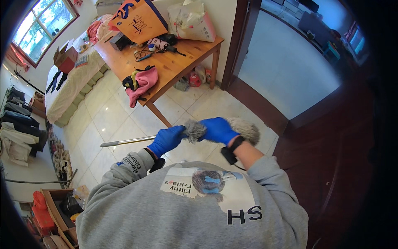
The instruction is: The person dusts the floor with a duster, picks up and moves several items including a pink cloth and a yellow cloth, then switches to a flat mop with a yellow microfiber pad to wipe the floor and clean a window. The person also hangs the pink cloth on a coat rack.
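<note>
The duster was held just in front of the bench, its pole reaching out to the left past the bench's near leg. That pole seemed the likeliest trouble: a turn of the body could have knocked it against the leg, or caught the pink cloth drooping over the bench's near corner and dragged it off. The right grip was wrapped over the grey fluff, its fingertips hidden; a hard tug there could have strained the head. The left grip was curled snugly round the duster where pole met fluff, with no gap showing; a slick glove could have let it twist.

Of the things around, the dark door stood right of the bench and limited room on that side, while the bed lay left of it. The orange bag and the pale bag crowded the bench's far side. Bottles stood beneath the bench, near its right-hand leg.
</note>
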### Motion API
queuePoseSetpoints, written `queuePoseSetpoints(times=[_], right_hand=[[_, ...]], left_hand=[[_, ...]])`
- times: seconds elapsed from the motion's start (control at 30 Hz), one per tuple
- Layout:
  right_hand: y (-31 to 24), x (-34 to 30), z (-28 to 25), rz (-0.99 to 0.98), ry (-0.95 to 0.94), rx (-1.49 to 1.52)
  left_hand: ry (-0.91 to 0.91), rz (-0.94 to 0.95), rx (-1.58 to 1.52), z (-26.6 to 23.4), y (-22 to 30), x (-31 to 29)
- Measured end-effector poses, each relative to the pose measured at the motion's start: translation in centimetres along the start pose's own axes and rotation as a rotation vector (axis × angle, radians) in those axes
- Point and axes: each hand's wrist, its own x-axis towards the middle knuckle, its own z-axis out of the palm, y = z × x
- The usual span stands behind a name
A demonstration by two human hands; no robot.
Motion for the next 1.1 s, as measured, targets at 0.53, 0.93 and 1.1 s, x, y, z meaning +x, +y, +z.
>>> queuePoseSetpoints(times=[0.53,0.93,1.1], right_hand=[[0.2,-2.4,-0.8,-0.299,0.318,-0.119],[15.5,-20.6,0.2,0.657,0.611,0.003],[0.2,-4.9,1.4,-0.234,0.377,-0.241]], left_hand=[[-0.239,-0.27,-0.173,2.4,-0.2,0.5],[-0.434,-0.533,-0.361,-1.7,-4.9,-5.3],[-0.622,-0.646,-0.79,1.0,-0.3,-0.4]])
